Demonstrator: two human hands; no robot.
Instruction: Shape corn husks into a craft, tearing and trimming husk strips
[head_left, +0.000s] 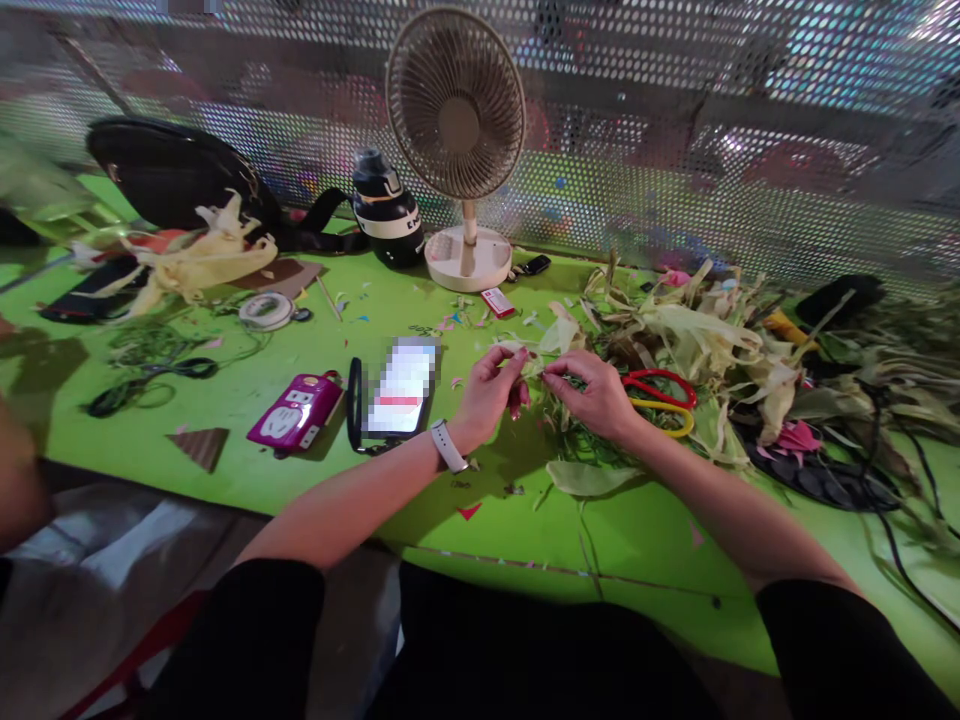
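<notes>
My left hand (491, 392), with a pale band on the wrist, pinches a small pale piece of corn husk (534, 367) between thumb and finger. From the other side my right hand (592, 392) pinches the same piece, its fingertips close to the left ones. Just right of my right hand lie scissors (661, 374) with red and yellow handles, partly covered by husks. A big heap of dried corn husks (694, 335) spreads behind and to the right. One flat husk leaf (589, 478) rests below my right wrist.
Left of my hands are a lit phone (401, 388) and a purple power socket (297, 412). A fan (469, 255), a black bottle (388, 220) and a black bag (180, 172) stand along the mesh wall (675, 130). Cables run at the right edge. Another person's arm (21, 470) shows at left.
</notes>
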